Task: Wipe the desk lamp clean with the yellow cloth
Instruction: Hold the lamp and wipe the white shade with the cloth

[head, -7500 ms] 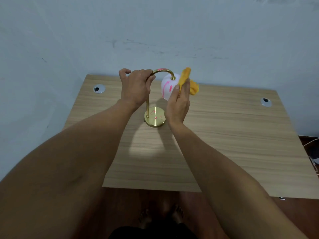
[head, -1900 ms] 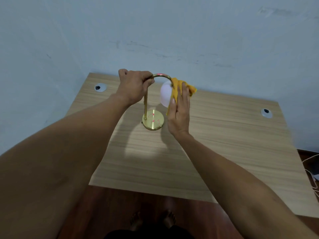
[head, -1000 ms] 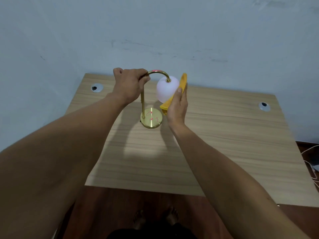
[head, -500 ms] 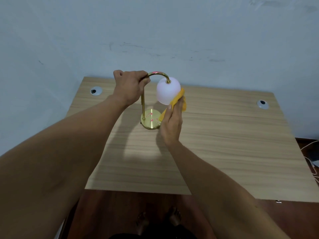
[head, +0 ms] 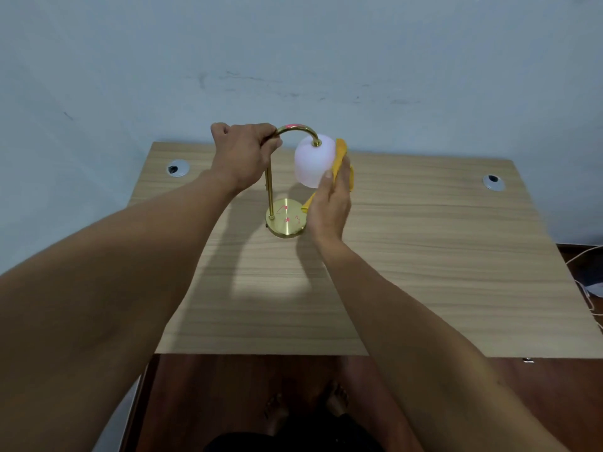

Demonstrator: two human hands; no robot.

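A desk lamp stands near the back middle of the wooden desk [head: 424,262]. It has a round brass base [head: 288,225] with pink marks, a thin brass stem and a curved neck. Its white shade [head: 311,163] hangs from the neck and looks free of marks on the side I see. My left hand [head: 243,151] is closed around the top of the stem where the curve begins. My right hand [head: 331,207] presses the yellow cloth [head: 341,158] flat against the right side of the shade. A pink smear shows on top of the neck.
Two round cable grommets sit in the desk's back corners, one on the left [head: 177,168] and one on the right [head: 493,181]. A pale wall rises right behind the desk. White cables [head: 587,288] lie on the floor at the right. My bare feet show below the front edge.
My right hand has slid the cloth from under the shade up its right side. The pink marks seen on the shade 7.5 s ago are gone. My left hand keeps its grip.
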